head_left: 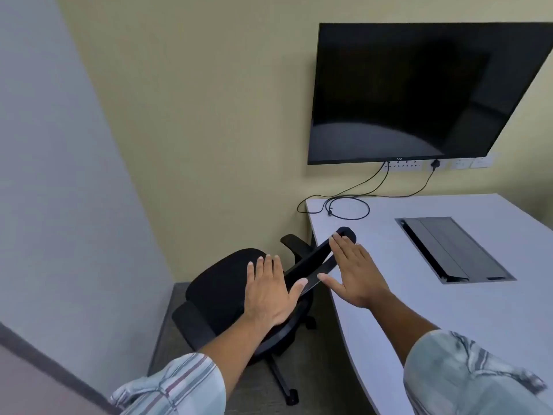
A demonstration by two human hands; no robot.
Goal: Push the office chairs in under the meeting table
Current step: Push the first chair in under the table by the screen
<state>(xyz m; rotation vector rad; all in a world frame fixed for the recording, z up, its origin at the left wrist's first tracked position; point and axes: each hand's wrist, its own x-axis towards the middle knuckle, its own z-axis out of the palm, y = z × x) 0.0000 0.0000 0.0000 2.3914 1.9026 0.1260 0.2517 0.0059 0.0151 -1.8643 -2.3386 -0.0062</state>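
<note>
Striped sleeves point(179, 384) lead to 2 flat, spread hands: left hand point(269, 292) and right hand point(356, 274) hover over the black office chair point(221, 283), grasping nothing. It sits beside the meeting table point(449, 310) corner, apparently not yet pushed under.

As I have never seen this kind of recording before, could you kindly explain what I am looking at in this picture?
There is no machine here: a person wears a camera on the head, looking forward and down, so you see their own two arms. Both hands are open and flat, holding nothing. The left hand is over the black office chair; the right hand is near its backrest top. The chair stands at the corner of the pale meeting table, not yet pushed under. On the table lie a looped black cable and a recessed dark cable box. A dark screen hangs on the wall.
</note>
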